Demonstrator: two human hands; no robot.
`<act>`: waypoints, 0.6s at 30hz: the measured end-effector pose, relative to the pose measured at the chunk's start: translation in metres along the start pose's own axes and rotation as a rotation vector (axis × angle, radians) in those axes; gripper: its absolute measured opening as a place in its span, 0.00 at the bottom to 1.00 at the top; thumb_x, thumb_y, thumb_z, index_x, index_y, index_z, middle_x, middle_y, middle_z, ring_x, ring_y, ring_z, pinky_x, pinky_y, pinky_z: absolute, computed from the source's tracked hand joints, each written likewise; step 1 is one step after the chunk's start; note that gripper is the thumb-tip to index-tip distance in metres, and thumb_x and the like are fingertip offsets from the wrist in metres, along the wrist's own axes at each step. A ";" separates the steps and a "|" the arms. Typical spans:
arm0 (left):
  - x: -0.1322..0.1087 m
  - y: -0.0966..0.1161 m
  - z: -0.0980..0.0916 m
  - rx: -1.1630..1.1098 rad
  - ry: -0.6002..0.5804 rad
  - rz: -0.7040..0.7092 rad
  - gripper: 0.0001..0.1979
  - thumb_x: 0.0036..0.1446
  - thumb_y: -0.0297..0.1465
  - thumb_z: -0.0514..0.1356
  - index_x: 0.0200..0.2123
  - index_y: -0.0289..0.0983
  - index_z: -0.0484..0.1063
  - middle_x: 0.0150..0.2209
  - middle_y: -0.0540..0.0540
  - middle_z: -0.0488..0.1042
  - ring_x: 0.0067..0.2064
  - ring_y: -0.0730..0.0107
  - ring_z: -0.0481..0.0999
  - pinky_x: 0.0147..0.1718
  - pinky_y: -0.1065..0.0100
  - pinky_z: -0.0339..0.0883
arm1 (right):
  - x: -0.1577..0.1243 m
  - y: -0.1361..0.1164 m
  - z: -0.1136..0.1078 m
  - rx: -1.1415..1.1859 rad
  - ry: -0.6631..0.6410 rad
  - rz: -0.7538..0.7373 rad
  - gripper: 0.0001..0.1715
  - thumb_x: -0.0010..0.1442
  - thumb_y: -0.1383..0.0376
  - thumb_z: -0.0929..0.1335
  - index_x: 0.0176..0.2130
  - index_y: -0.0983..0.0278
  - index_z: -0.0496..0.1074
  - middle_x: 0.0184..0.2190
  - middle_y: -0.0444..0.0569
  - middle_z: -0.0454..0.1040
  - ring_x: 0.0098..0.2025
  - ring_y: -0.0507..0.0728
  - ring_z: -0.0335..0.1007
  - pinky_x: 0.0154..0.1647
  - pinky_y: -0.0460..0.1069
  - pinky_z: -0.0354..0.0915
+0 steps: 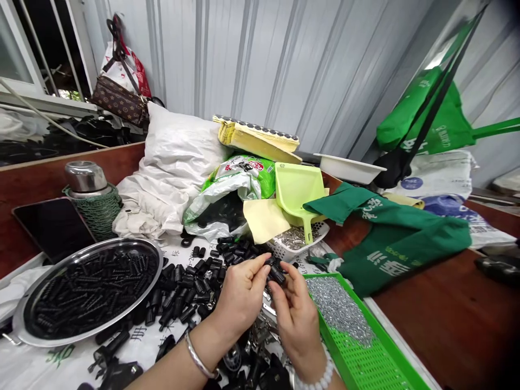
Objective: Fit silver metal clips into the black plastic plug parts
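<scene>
Both my hands meet over a pile of loose black plastic parts (pixel 182 290). A short black cylindrical part (pixel 277 273) sits between them. My right hand (pixel 296 314) is closed around it, thumb and fingertips on its side. With thumb and forefinger pinched, my left hand (pixel 244 290) is at the part's upper left end; what those fingertips hold is hidden. Below the hands lie metal pieces (pixel 260 333) and larger black parts (pixel 117 374). Just right of my right hand is a green tray (pixel 365 363) with small silvery pieces (pixel 343 309).
A round metal tray (pixel 156 287) of black ribbed parts stands at left, near a phone (pixel 52 227) and a flask (pixel 91 200). Behind the hands are a white basket (pixel 284 252), a light green dustpan (pixel 298 187) and a white sack (pixel 182 141). Green bags (pixel 377 260) lie right.
</scene>
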State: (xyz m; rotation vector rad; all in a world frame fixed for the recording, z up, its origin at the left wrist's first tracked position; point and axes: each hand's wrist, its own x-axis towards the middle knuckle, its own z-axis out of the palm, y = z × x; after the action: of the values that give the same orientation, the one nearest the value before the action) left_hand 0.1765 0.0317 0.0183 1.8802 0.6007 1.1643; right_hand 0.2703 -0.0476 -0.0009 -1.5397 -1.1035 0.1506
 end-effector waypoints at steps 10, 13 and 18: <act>-0.003 -0.005 0.002 0.101 0.006 0.062 0.15 0.59 0.29 0.53 0.46 0.33 0.73 0.43 0.42 0.77 0.41 0.66 0.78 0.44 0.68 0.72 | 0.002 -0.004 0.009 0.060 -0.050 0.126 0.24 0.59 0.47 0.61 0.38 0.65 0.65 0.27 0.50 0.69 0.26 0.55 0.66 0.22 0.46 0.61; -0.004 -0.009 0.003 0.113 0.038 0.115 0.15 0.59 0.31 0.53 0.45 0.34 0.74 0.43 0.42 0.77 0.40 0.66 0.78 0.44 0.67 0.72 | 0.003 -0.006 0.012 0.112 -0.137 0.213 0.30 0.64 0.45 0.50 0.29 0.64 0.63 0.14 0.40 0.59 0.13 0.50 0.54 0.14 0.44 0.55; -0.003 -0.017 0.003 0.162 0.039 0.155 0.16 0.58 0.35 0.53 0.44 0.35 0.74 0.40 0.44 0.78 0.36 0.67 0.80 0.40 0.69 0.74 | 0.005 -0.007 0.009 0.146 -0.160 0.269 0.34 0.62 0.43 0.49 0.26 0.64 0.64 0.13 0.40 0.59 0.13 0.49 0.54 0.15 0.43 0.54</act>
State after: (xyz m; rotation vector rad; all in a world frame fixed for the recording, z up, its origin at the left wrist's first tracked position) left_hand 0.1786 0.0375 0.0019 2.0760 0.5946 1.2876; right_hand 0.2630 -0.0384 0.0047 -1.5579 -0.9815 0.5346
